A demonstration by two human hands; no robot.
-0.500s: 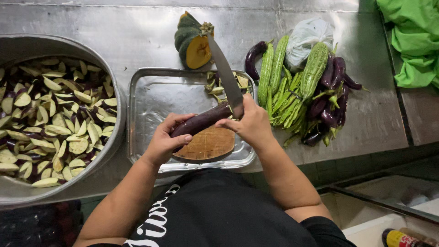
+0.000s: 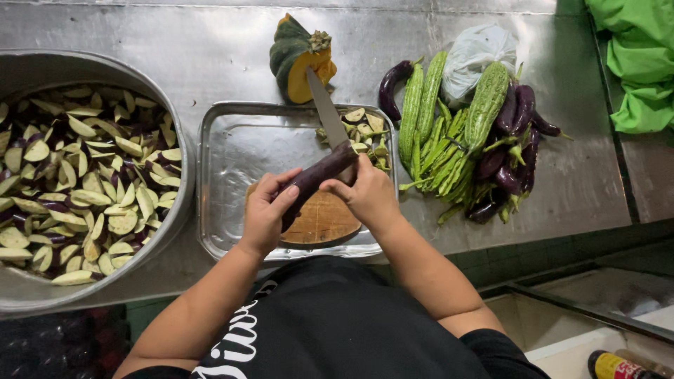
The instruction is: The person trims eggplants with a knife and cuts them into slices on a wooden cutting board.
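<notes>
above the tray [image 2: 225, 175], the left hand [image 2: 265, 210] grips an eggplant [image 2: 319, 175]; the right hand [image 2: 368, 195] is closed on a knife [image 2: 326, 112].

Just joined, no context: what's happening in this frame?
A person is slicing a purple eggplant over a round wooden board in a metal tray. The left hand grips the eggplant; the right hand holds a knife. Cut slices fill the big basin; whole vegetables lie at right.
</notes>
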